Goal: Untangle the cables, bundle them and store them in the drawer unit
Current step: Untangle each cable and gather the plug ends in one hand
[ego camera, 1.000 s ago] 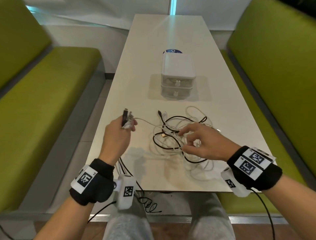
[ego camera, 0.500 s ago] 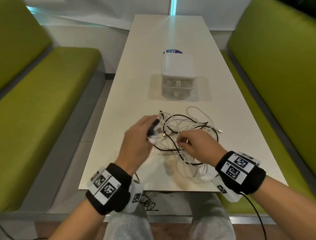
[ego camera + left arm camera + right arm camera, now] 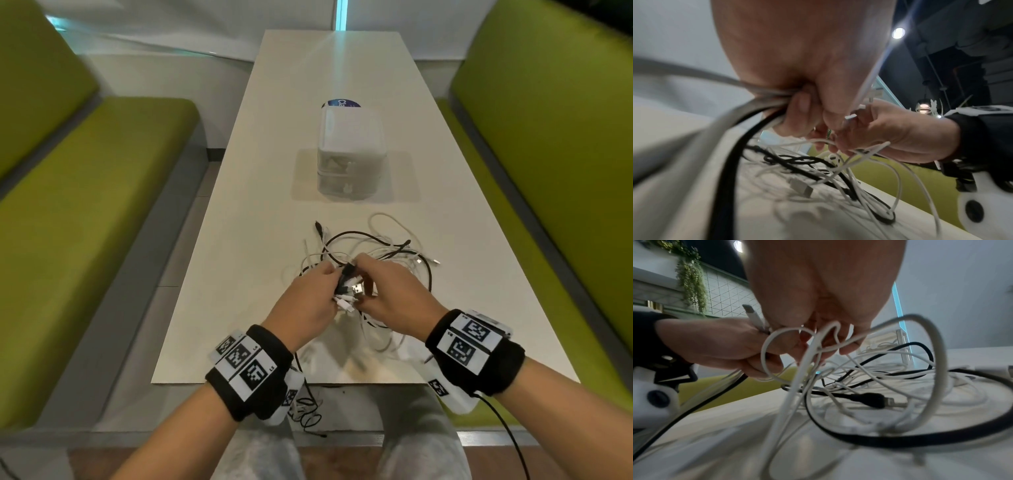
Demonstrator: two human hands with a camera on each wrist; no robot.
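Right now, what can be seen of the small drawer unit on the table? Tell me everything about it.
The drawer unit is a small boxy piece of white, slightly translucent plastic with rounded corners. It has two stacked drawers, both shut, each with a small front handle. It stands upright on the white table, beyond the tangled cables and apart from them. Neither hand touches it. A dark blue round sticker shows on the table just behind it.

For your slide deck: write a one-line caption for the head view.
Both hands, left hand and right hand, work tangled cables before a drawer unit.
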